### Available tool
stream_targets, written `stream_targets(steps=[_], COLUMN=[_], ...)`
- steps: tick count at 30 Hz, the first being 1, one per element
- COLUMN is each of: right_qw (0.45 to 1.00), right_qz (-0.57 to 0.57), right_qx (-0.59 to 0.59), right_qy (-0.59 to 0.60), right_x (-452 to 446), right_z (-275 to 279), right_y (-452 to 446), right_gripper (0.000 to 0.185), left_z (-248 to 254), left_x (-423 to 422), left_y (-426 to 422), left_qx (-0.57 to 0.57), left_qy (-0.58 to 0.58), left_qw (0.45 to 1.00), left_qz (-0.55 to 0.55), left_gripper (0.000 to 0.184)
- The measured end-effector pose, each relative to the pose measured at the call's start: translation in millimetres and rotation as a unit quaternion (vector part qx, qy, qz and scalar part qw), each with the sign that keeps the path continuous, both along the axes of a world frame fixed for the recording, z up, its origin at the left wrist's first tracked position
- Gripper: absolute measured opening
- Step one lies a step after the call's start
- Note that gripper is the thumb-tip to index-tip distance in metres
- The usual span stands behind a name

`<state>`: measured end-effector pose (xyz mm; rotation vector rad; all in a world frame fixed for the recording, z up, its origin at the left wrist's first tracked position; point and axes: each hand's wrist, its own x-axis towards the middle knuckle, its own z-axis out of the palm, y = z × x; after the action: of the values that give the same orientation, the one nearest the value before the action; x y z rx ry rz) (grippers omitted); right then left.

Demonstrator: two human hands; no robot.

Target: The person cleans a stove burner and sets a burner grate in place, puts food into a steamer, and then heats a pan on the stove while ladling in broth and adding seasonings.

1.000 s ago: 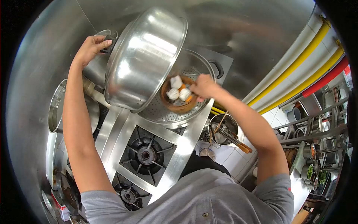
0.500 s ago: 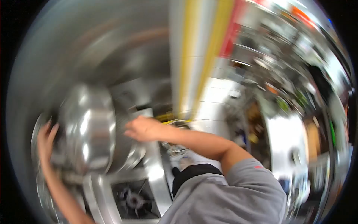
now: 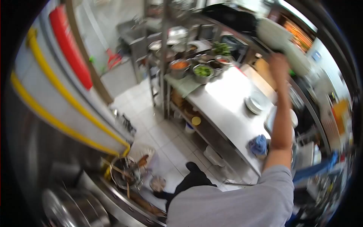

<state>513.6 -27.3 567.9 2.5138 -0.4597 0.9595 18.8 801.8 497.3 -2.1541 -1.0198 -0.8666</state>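
My right arm stretches out across the steel worktable (image 3: 215, 109). My right hand (image 3: 279, 66) is raised at the overhead shelf, beside a long pale object (image 3: 281, 38) and a small dark part against it. The fingers are blurred, so I cannot tell whether they grip anything. A large black object (image 3: 230, 19) lies on the same shelf, to the left of the hand. Below the hand are wooden boards (image 3: 261, 77) at the table's far side. My left hand is out of view.
A bowl of chopped greens (image 3: 203, 72), a container of orange pieces (image 3: 179, 66), stacked white plates (image 3: 255, 104) and a blue cloth (image 3: 258, 145) are on the worktable. At lower left stand a big metal pot (image 3: 75, 208) and a pot with wooden-handled utensils (image 3: 121, 164).
My view has swung from the stove to the worktable. My right hand has gone from beside the large metal vessel up to the shelf. My left hand has left the view.
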Motion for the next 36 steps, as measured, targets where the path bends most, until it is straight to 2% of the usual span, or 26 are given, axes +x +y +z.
stream_targets(steps=[1,2,3,4,5,6,8,9,10,11,13,15,16,19,20,21,22,24,25,26,29,31,34,35,36], right_qw=[0.993,0.966,0.918,0.921,0.937,0.951,0.96,0.968,0.971,0.937,0.924,0.868,0.825,0.743,0.591,0.595,0.517,0.431,0.394,0.373,0.304,0.251,0.119,0.113,0.123], right_qz=[-0.029,-0.038,-0.024,-0.023,-0.035,-0.063,-0.119,-0.071,0.091,0.241,0.348,0.42,0.442,0.348,0.216,0.329,0.296,0.325,0.342,0.354,0.385,0.391,0.454,0.542,0.581], right_qx=[-0.073,-0.179,-0.319,-0.29,-0.239,-0.195,-0.157,-0.161,-0.195,-0.248,-0.076,0.106,0.2,0.314,0.467,0.42,0.436,0.413,0.393,0.39,0.386,0.395,0.426,0.43,0.402], right_qy=[0.088,0.184,0.234,0.258,0.254,0.233,0.199,0.179,0.107,0.049,0.142,0.242,0.29,0.477,0.621,0.602,0.675,0.733,0.757,0.764,0.781,0.792,0.774,0.713,0.697], right_x=[10.2,25.5,41.5,67.2,72.9,78.9,49.7,38.1,14.2,-9.0,3.3,5.1,-2.3,-81.3,-102.6,-134.1,-147.8,-170.6,-178.7,-185.2,-194.6,-192.6,-195.7,-205.0,-210.5], right_z=[0.4,-7.1,-14.7,-5.1,1.5,8.7,24.1,24.1,13.0,1.2,-50.3,-143.6,-198.7,-363.9,-388.8,-425.1,-445.8,-493.9,-511.6,-523.6,-540.0,-534.4,-521.9,-521.9,-510.0], right_y=[-66.2,-128.7,-181.4,-211.3,-216.6,-209.2,-176.8,-157.3,-115.3,-72.2,-49.3,-28.8,-4.0,101.2,168.6,201.3,228.6,253.5,263.5,272.1,302.8,334.4,396.7,418.5,446.8], right_gripper=[0.02,0.022,0.025,0.029,0.033,0.038,0.048,0.054,0.052,0.05,0.048,0.046,0.045,0.043,0.036,0.027,0.024,0.026,0.027,0.029,0.036,0.041,0.045,0.043,0.042], left_z=[-49.4,-49.5,-68.0,-92.2,-123.9,-163.7,-258.1,-321.2,-391.4,-463.6,-557.7,-541.1,-546.6,-553.4,-557.0,-560.3,-563.6,-572.3,-574.9,-563.3,-570.4,-571.1,-579.7,-597.5,-598.4], left_x=[-22.5,36.9,78.1,110.1,137.2,156.2,165.5,152.4,127.6,109.7,72.0,60.0,52.1,55.6,57.2,58.9,56.8,50.2,48.2,57.6,33.4,37.4,28.2,14.2,14.8], left_y=[70.9,-43.5,-116.4,-162.8,-205.6,-238.6,-291.6,-306.2,-314.8,-315.9,-300.7,-268.3,-248.2,-188.5,-171.5,-155.8,-146.7,-141.7,-141.9,-142.5,-130.6,-135.7,-137.8,-133.9,-136.2], left_qx=[-0.007,-0.03,-0.06,-0.136,-0.245,-0.352,-0.546,-0.596,-0.628,-0.644,-0.656,-0.66,-0.65,-0.572,-0.538,-0.499,-0.455,-0.455,-0.455,-0.45,-0.543,-0.536,-0.537,-0.546,-0.558], left_qy=[-0.071,-0.101,-0.071,-0.051,-0.018,0.014,0.047,-0.004,-0.097,-0.204,-0.404,-0.592,-0.607,-0.682,-0.723,-0.763,-0.802,-0.799,-0.798,-0.811,-0.784,-0.8,-0.83,-0.832,-0.826], left_qw=[0.98,0.991,0.991,0.976,0.942,0.902,0.814,0.789,0.768,0.737,0.637,0.44,0.429,0.403,0.365,0.327,0.286,0.289,0.289,0.247,0.206,0.194,0.093,0.071,0.074], left_qz=[-0.188,-0.077,-0.096,-0.16,-0.229,-0.251,-0.193,-0.15,-0.081,-0.028,0.025,0.145,0.156,0.213,0.233,0.248,0.262,0.267,0.271,0.281,0.221,0.187,0.115,0.064,0.029], left_gripper=[0.038,0.034,0.031,0.036,0.041,0.047,0.058,0.051,0.044,0.038,0.024,0.039,0.04,0.037,0.04,0.043,0.046,0.045,0.045,0.03,0.016,0.016,0.023,0.018,0.02])
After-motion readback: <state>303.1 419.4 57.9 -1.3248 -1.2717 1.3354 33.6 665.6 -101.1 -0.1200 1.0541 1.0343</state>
